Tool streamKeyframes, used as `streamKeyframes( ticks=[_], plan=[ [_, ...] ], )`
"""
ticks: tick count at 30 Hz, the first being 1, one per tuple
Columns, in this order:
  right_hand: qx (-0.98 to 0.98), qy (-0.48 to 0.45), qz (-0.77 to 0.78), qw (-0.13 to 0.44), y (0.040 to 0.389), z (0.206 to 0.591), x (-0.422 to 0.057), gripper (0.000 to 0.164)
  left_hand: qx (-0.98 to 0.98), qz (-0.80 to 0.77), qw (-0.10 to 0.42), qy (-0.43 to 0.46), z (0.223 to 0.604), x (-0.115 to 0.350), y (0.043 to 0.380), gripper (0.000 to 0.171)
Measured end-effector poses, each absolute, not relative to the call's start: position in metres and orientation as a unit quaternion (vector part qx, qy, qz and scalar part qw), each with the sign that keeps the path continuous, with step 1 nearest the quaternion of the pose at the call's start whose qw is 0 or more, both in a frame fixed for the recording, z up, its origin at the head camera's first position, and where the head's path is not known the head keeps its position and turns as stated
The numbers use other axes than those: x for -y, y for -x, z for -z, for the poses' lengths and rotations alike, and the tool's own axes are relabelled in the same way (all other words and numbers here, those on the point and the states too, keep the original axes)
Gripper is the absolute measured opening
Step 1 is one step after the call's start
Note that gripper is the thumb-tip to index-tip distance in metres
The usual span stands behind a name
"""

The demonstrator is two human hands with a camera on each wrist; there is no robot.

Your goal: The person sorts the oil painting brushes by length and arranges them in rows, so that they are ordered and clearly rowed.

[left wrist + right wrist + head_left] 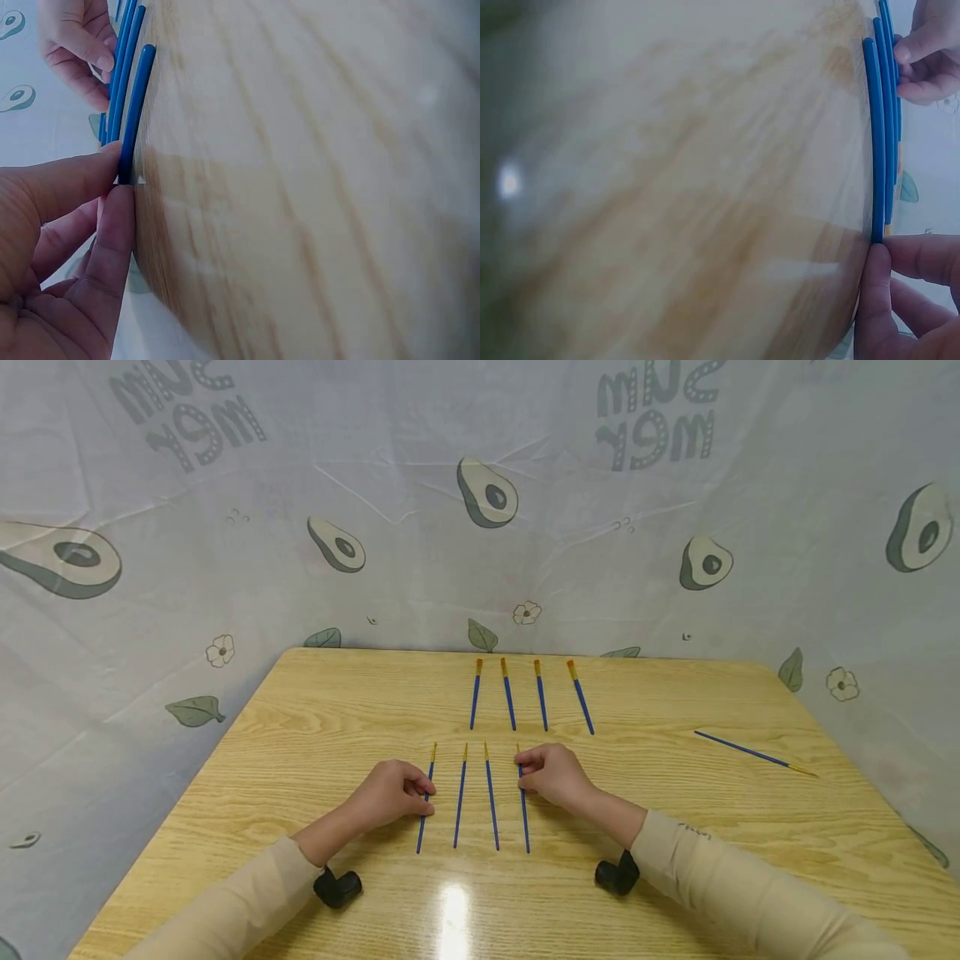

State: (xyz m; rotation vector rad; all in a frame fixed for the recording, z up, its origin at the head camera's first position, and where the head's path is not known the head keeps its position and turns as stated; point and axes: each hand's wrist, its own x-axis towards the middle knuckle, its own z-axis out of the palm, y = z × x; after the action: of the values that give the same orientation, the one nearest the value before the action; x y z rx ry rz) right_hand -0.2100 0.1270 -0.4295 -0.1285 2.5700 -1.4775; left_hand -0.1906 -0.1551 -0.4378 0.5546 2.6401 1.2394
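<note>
Several thin paintbrushes with blue handles lie in a near row on the table, tips pointing away. My left hand pinches the leftmost paintbrush between thumb and fingers; its handle end sticks out past the fingertips in the left wrist view. At the other end of the row, my right hand pinches the rightmost paintbrush, whose handle runs up from the fingers in the right wrist view. Between the hands lie two more thin paintbrushes, a left one and a right one.
Behind, a row of several wide flat paintbrushes lies near the table's far edge. A single thin paintbrush lies slantwise at the right. The wooden table meets a printed cloth at the back.
</note>
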Motion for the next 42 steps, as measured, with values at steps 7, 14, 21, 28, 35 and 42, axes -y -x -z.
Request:
streamKeyframes(
  ticks=[7,14,21,28,35,42],
  plan=[
    [-0.863,0.049,0.495,0.089,0.210,0.428,-0.126,0.031,-0.882,-0.428,0.084,-0.178,0.438,0.156,0.189,0.015],
    [-0.857,0.051,0.505,0.090,0.209,0.430,-0.127,0.031,-0.876,-0.444,0.085,-0.165,0.439,0.157,0.188,0.017],
    [-0.854,0.053,0.509,0.091,0.210,0.429,-0.129,0.032,-0.872,-0.456,0.085,-0.159,0.441,0.157,0.188,0.018],
    [-0.838,0.052,0.534,0.103,0.212,0.430,-0.133,0.034,-0.872,-0.459,0.091,-0.144,0.441,0.157,0.190,0.018],
    [-0.836,0.054,0.535,0.110,0.210,0.425,-0.143,0.035,-0.871,-0.462,0.092,-0.144,0.440,0.157,0.190,0.017],
    [-0.824,0.058,0.553,0.110,0.213,0.416,-0.176,0.036,-0.870,-0.463,0.096,-0.137,0.439,0.156,0.189,0.016]
  ],
)
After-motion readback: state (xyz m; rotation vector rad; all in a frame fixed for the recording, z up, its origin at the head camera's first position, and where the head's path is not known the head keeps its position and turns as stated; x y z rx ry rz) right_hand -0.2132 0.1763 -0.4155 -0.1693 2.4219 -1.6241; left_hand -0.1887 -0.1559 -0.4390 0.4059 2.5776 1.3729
